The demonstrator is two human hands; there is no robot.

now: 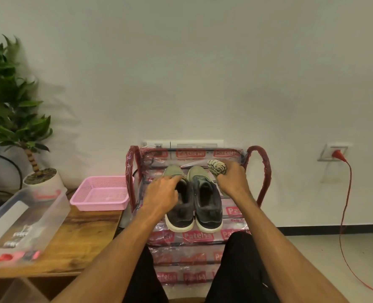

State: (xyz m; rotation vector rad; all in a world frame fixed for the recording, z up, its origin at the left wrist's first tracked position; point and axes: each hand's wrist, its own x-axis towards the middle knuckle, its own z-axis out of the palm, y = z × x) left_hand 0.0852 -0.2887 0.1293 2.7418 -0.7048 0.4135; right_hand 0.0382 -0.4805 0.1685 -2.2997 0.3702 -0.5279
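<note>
Grey-black left shoe (179, 213) & right shoe (207, 206) sit side by side on the top shelf of the rack (257, 171), toes twd the wall, heels twd the person. L hand (163, 190) lies on the left shoe, fingers bent over its tongue, thumb at the opening, pinching it. R hand (232, 179), just right of the right shoe, is curled round a sock roll (217, 167), cream w/ dark stripes, held over the shelf's back right corner, near the right shoe's toe. Rack is red-framed, wrapped in clear plastic w/ red labels. To its left: wooden table (82, 237) w/ pink basket (102, 193), clear plastic box (28, 215) & potted plant (12, 106) at the back. To its right: red cable (343, 215) plugged into a wall socket (333, 152).
</note>
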